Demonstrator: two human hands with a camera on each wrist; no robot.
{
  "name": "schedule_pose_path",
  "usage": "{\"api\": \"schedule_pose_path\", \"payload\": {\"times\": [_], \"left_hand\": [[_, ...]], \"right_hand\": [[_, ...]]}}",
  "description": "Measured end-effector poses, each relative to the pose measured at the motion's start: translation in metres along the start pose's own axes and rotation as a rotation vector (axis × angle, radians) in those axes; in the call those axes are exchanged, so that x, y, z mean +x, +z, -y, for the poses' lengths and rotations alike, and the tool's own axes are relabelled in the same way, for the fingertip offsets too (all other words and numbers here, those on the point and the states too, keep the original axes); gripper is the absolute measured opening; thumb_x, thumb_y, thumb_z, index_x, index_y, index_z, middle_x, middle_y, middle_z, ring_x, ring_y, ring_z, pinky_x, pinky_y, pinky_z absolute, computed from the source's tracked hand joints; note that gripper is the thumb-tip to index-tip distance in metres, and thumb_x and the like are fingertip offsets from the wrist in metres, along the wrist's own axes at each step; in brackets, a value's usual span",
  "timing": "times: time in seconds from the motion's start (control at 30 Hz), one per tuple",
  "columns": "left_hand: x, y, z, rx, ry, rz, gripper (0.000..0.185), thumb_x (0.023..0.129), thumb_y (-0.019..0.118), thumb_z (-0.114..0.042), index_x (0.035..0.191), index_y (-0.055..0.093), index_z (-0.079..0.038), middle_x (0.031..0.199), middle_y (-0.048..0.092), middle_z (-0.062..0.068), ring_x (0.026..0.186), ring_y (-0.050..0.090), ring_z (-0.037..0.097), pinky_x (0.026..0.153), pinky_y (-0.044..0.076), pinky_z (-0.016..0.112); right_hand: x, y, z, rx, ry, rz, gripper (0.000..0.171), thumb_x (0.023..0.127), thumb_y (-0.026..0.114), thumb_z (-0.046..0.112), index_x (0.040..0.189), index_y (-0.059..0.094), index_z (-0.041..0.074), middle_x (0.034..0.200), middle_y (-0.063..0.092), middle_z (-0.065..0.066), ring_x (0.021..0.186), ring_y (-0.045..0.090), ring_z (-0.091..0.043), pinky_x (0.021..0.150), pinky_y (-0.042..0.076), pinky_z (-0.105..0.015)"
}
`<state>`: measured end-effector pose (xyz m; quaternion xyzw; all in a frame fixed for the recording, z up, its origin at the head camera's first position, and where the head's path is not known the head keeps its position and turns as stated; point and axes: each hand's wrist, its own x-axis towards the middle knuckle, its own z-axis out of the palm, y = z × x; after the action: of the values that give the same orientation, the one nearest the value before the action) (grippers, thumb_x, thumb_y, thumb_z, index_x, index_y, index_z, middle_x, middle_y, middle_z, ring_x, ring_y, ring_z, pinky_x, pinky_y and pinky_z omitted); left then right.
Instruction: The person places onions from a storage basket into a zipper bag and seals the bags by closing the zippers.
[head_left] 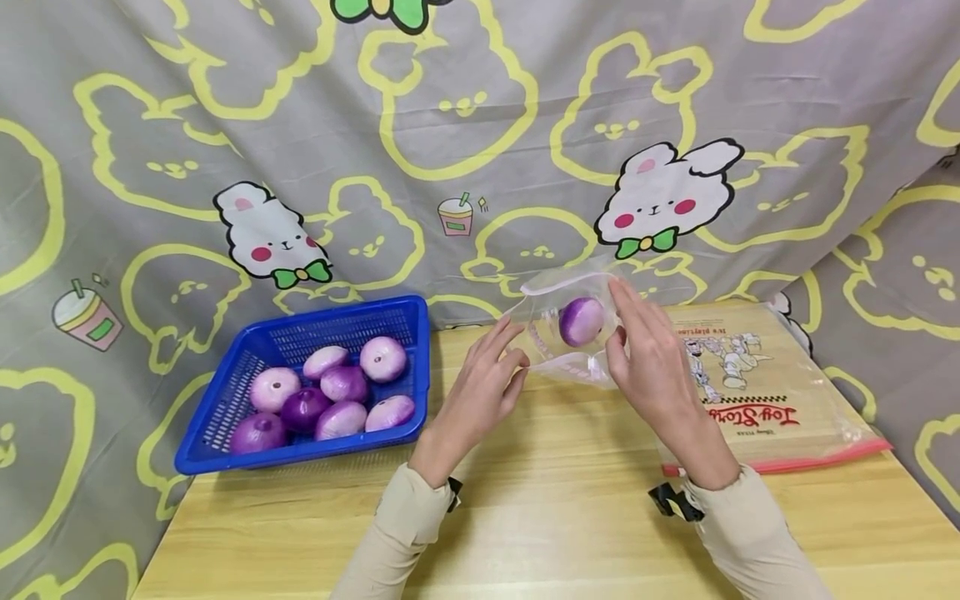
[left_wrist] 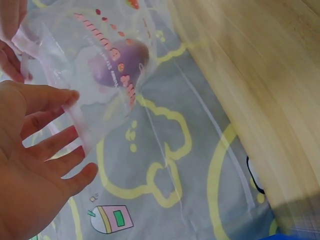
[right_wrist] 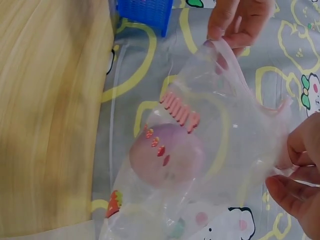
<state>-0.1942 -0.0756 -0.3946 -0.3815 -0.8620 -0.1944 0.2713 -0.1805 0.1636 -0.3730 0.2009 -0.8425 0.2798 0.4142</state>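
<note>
A clear zip bag (head_left: 551, 354) with pink print hangs in the air above the far edge of the wooden table (head_left: 555, 517). One purple onion (head_left: 581, 321) sits inside it. My left hand (head_left: 513, 362) pinches the bag's rim on the left side. My right hand (head_left: 622, 333) holds the opposite side, fingers reaching up along the bag. In the right wrist view the onion (right_wrist: 167, 155) rests low in the bag (right_wrist: 235, 125), and the mouth is stretched between both hands. The left wrist view shows the onion (left_wrist: 117, 62) through the plastic, beyond my left hand (left_wrist: 60, 115).
A blue plastic basket (head_left: 225, 400) with several purple onions (head_left: 330, 396) stands at the table's back left. A flat stack of printed zip bags (head_left: 757, 392) lies at the right. A grey cartoon-print cloth (head_left: 450, 125) hangs behind the table.
</note>
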Motion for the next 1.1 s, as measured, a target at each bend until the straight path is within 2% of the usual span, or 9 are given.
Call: {"api": "schedule_pose_path", "payload": {"times": [0.03, 0.17, 0.27, 0.4, 0.67, 0.87, 1.1], "left_hand": [[0.001, -0.001, -0.001, 0.005, 0.007, -0.007, 0.006, 0.088, 0.069, -0.001, 0.088, 0.068, -0.006, 0.138, 0.055, 0.02, 0.14, 0.039, 0.039, 0.112, 0.036, 0.051], [0.003, -0.003, -0.003, 0.011, 0.01, -0.017, 0.006, 0.089, 0.069, -0.001, 0.088, 0.068, -0.007, 0.138, 0.055, 0.021, 0.14, 0.038, 0.041, 0.113, 0.034, 0.051], [0.002, -0.001, -0.001, 0.006, -0.013, -0.007, 0.006, 0.088, 0.069, -0.001, 0.087, 0.067, -0.006, 0.138, 0.055, 0.021, 0.141, 0.038, 0.042, 0.113, 0.034, 0.052], [-0.001, 0.003, 0.004, 0.01, -0.024, -0.002, 0.006, 0.088, 0.07, -0.001, 0.086, 0.067, -0.006, 0.138, 0.055, 0.022, 0.14, 0.038, 0.042, 0.111, 0.037, 0.054], [-0.003, 0.003, -0.001, 0.016, -0.002, 0.033, 0.005, 0.088, 0.069, -0.003, 0.088, 0.067, -0.008, 0.138, 0.056, 0.021, 0.14, 0.041, 0.036, 0.114, 0.033, 0.048], [-0.005, -0.003, -0.005, 0.014, 0.002, 0.038, 0.005, 0.089, 0.068, -0.004, 0.092, 0.069, -0.008, 0.134, 0.059, 0.018, 0.133, 0.047, 0.033, 0.112, 0.036, 0.048], [-0.013, -0.009, -0.006, 0.017, -0.029, 0.049, 0.009, 0.09, 0.069, -0.005, 0.098, 0.069, -0.009, 0.133, 0.058, 0.015, 0.13, 0.048, 0.032, 0.108, 0.04, 0.049]], "right_hand": [[0.0, 0.0, 0.0, -0.001, -0.002, -0.008, 0.065, 0.079, 0.059, -0.016, 0.142, 0.049, -0.004, 0.142, 0.052, -0.023, 0.104, 0.061, -0.041, 0.087, 0.053, -0.051], [0.003, 0.0, 0.0, 0.014, -0.009, 0.012, 0.065, 0.078, 0.059, -0.017, 0.141, 0.051, -0.004, 0.142, 0.053, -0.022, 0.109, 0.061, -0.041, 0.091, 0.052, -0.05], [0.002, 0.001, 0.001, 0.032, -0.026, 0.061, 0.064, 0.078, 0.06, -0.015, 0.141, 0.051, -0.003, 0.141, 0.053, -0.022, 0.122, 0.056, -0.042, 0.105, 0.044, -0.05], [0.0, 0.003, 0.002, 0.044, -0.038, 0.116, 0.066, 0.079, 0.061, -0.014, 0.142, 0.05, -0.003, 0.142, 0.052, -0.023, 0.124, 0.055, -0.043, 0.111, 0.038, -0.05], [-0.001, 0.004, 0.003, 0.051, -0.018, 0.167, 0.068, 0.078, 0.061, -0.017, 0.143, 0.048, -0.004, 0.144, 0.05, -0.022, 0.127, 0.054, -0.041, 0.109, 0.039, -0.053], [-0.002, 0.005, 0.002, 0.062, 0.0, 0.174, 0.067, 0.079, 0.061, -0.017, 0.143, 0.048, -0.004, 0.145, 0.05, -0.022, 0.123, 0.057, -0.041, 0.109, 0.039, -0.054], [-0.002, 0.005, 0.0, 0.082, 0.002, 0.171, 0.066, 0.08, 0.061, -0.015, 0.143, 0.048, -0.004, 0.145, 0.05, -0.022, 0.105, 0.066, -0.039, 0.107, 0.041, -0.052]]}}
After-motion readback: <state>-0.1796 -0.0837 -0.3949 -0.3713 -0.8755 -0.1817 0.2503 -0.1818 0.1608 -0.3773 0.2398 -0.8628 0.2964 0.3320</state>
